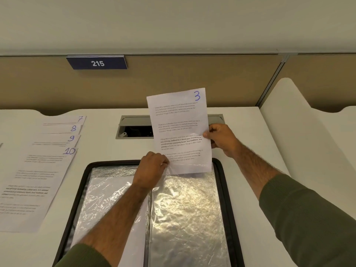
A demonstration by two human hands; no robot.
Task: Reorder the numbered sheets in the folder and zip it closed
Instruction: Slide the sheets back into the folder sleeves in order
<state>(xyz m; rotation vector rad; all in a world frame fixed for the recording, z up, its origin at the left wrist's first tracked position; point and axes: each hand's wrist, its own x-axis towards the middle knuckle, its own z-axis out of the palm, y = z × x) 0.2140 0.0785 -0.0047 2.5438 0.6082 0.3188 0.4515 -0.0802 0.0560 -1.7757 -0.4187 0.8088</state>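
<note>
Now, at the left of the frame, sheets 7 to 10 [57,151] lie fanned on the worktop [100,143], numbers showing, likely so you can read the order at a glance. Lower middle, the folder [223,189] lies open, unzipped. Your left hand [152,168] pinches the sleeve [185,199] at its top edge, seemingly to hold the mouth open. Sheet 3 [179,128] stands upright, foot at that mouth. Your right hand [221,139] grips its right edge, thumb in front.

Your folder [224,199] runs off the bottom edge. Sheet 7 [63,120], sheet 8 [57,129] and sheet 9 [54,138] show only top strips, the rest overlapped. Your left hand [152,168] hides a corner of sheet 3 [179,128].
</note>
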